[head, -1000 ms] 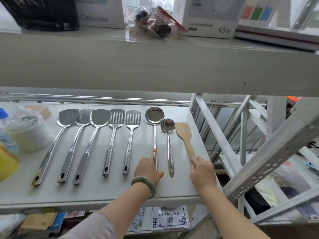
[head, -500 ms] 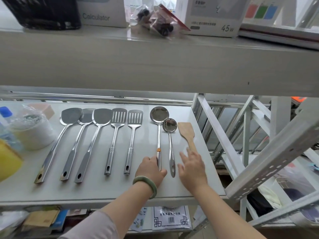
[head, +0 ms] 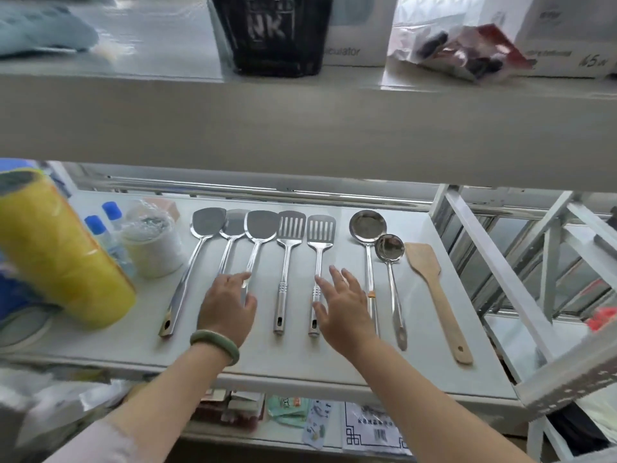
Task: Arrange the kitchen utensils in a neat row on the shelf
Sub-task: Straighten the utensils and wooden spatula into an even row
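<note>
Several utensils lie side by side on the white shelf (head: 300,359): three steel turners (head: 207,225), two slotted turners (head: 291,225), a large ladle (head: 367,225), a small ladle (head: 389,247) and a wooden spatula (head: 424,262). My left hand (head: 227,309), with a green bangle on the wrist, rests over the handles of the second and third turners, fingers bent; whether it grips one I cannot tell. My right hand (head: 344,309) hovers open, fingers spread, between the right slotted turner's handle (head: 315,295) and the large ladle's handle.
A yellow roll (head: 63,259), two blue-capped bottles (head: 100,232) and a wrapped white tub (head: 153,242) crowd the shelf's left end. The upper shelf (head: 300,125) hangs just above, carrying a black basket and boxes. White rack struts (head: 500,272) stand at the right.
Both hands have moved left: the left from the large ladle's handle to the turner handles, the right from the wooden spatula to beside the slotted turner. The view has also swung left.
</note>
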`<act>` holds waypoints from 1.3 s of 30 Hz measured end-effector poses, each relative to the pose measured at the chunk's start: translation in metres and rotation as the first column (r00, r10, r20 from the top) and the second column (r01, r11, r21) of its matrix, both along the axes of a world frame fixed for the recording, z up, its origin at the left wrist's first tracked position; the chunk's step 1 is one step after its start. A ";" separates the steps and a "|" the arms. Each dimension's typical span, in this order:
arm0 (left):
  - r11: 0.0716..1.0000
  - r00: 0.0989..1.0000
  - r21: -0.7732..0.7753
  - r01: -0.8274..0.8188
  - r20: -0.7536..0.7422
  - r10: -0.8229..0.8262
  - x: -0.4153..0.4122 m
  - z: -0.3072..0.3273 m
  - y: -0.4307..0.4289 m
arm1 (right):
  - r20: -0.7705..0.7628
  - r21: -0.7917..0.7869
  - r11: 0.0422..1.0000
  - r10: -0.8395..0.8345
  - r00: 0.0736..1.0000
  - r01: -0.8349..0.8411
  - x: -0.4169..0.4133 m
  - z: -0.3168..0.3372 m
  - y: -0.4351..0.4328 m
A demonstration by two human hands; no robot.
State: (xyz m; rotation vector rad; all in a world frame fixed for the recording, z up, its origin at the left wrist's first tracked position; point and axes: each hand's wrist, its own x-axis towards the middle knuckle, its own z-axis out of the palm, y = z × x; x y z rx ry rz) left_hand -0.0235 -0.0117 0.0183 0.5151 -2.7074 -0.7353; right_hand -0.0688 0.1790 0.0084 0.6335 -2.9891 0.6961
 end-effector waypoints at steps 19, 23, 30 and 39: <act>0.998 0.961 0.053 -0.036 0.275 0.021 0.023 -0.042 -0.141 | 0.278 0.018 1.000 -0.028 0.960 0.024 0.024 -0.032 -0.207; 1.000 0.957 -0.004 -0.021 0.289 0.021 0.015 -0.040 -0.148 | 0.270 0.067 0.996 -0.072 0.960 0.056 0.018 -0.035 -0.214; 0.980 0.966 -0.195 -0.024 0.247 0.073 0.009 -0.036 -0.146 | 0.217 -0.120 0.985 -0.092 0.972 0.120 0.008 -0.038 -0.195; 0.991 0.953 0.094 0.098 0.279 -0.121 -0.005 -0.040 -0.082 | 0.225 -0.118 0.979 -0.138 0.965 0.167 -0.005 -0.042 -0.176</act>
